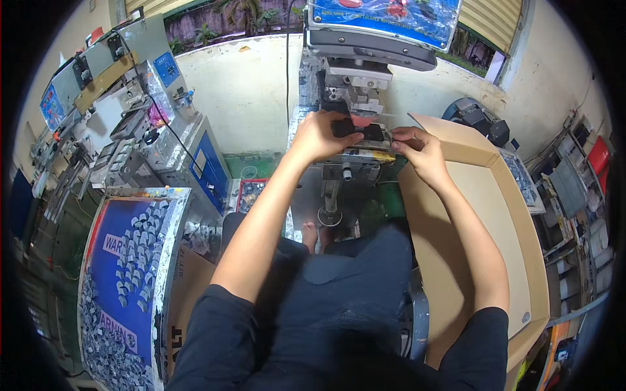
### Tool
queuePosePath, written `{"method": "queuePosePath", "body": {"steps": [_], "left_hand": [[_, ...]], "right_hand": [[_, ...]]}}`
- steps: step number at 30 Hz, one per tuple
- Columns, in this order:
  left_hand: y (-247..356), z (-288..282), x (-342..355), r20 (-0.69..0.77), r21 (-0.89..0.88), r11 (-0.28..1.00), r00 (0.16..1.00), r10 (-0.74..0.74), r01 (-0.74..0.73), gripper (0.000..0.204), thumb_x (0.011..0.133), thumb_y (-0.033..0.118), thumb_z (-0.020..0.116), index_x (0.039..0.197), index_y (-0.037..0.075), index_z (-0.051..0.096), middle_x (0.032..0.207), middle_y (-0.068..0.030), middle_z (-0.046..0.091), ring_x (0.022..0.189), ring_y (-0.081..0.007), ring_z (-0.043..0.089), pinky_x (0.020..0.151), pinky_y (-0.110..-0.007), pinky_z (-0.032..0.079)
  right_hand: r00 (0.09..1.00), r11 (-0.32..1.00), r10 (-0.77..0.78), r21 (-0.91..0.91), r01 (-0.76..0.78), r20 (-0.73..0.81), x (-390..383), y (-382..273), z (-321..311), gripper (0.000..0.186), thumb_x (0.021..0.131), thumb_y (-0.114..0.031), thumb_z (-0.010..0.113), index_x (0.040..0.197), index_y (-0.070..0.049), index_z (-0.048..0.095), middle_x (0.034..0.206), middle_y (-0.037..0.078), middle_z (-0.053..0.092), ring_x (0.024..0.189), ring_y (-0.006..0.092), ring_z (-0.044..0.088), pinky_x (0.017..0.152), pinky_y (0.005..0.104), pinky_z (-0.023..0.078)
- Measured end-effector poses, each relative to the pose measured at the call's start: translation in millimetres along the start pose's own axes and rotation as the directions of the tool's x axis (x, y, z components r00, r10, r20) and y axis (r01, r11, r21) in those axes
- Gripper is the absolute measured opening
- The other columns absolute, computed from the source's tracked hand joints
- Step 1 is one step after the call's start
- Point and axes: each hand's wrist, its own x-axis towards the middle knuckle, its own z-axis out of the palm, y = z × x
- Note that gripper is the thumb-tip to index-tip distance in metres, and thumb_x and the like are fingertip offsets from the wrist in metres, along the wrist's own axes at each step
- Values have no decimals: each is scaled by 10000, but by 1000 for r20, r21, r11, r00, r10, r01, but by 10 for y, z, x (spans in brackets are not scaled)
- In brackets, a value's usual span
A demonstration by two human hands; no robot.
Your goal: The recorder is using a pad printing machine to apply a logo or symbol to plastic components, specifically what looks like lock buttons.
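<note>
Here we are at the pad-printing machine [365,42] at 12 o'clock, both bare hands up at its fixture. The small black part [373,132] sits there towards 1 o'clock, just below the pinkish pad [363,120]. The left hand [318,135] comes in from its 9 o'clock side, thumb stretched towards it; the right hand [424,155] is at its 3 o'clock, thumb and forefinger drawn narrow. Whether either grips anything, I cannot tell.

Looks like setting or adjusting the part; the next move would call for a square, steady seat and fingers well out from under the pad.

Now the edges: overhead is tight, the pad almost on the fingertips. An open cardboard box [486,218] crowds 3 o'clock, its wall near the right forearm. Towards 8 o'clock, the blue-topped table [175,215] carries grey curved pieces [139,246]. The freest room lies towards 6 o'clock, above the lap.
</note>
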Motion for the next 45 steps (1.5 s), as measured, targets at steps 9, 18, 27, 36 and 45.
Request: {"method": "queuePosePath", "body": {"steps": [9, 18, 27, 36, 45], "left_hand": [[-2, 13, 7, -7, 0, 1000, 1000, 3, -3, 615, 703, 524, 844, 1056, 25, 776, 965, -202, 760, 935, -356, 743, 857, -408, 583], [7, 57, 41, 30, 58, 996, 997, -68, 66, 571, 783, 537, 803, 1143, 95, 765, 999, -177, 751, 954, -288, 728, 849, -389, 557], [-147, 103, -13, -94, 136, 987, 990, 100, -87, 499, 799, 524, 787, 1130, 153, 748, 941, -151, 743, 929, -366, 707, 841, -443, 557], [-110, 173, 4, -181, -85, 990, 975, -126, 112, 457, 906, 394, 726, 1135, 16, 612, 903, -199, 742, 897, -388, 726, 802, -466, 559], [-119, 157, -6, -206, -152, 978, 963, -174, 144, 506, 952, 414, 698, 1188, -20, 586, 976, -211, 729, 878, -314, 727, 785, -392, 558]], "right_hand": [[997, 993, -54, -104, 49, -47, 2, 58, 93, 126, 888, 13, 743, 985, 71, 687, 1153, 124, 704, 971, 175, 701, 869, 295, 572], [978, 938, -171, -325, 123, -122, -23, -10, 207, 142, 798, -21, 796, 901, 54, 734, 996, 139, 745, 924, 219, 712, 829, 331, 556], [992, 957, -76, -286, 43, -105, 144, -123, 295, 182, 838, -36, 801, 989, 43, 737, 1093, 124, 753, 913, 151, 711, 826, 292, 566], [987, 986, -153, -77, 149, -55, 473, 85, 479, 130, 885, 10, 763, 995, 48, 707, 1111, 121, 746, 923, 141, 700, 837, 276, 562], [989, 953, -146, -274, 130, -38, 573, 98, 542, 155, 862, -65, 806, 966, 23, 733, 987, 86, 771, 823, 124, 691, 782, 286, 550]]}}
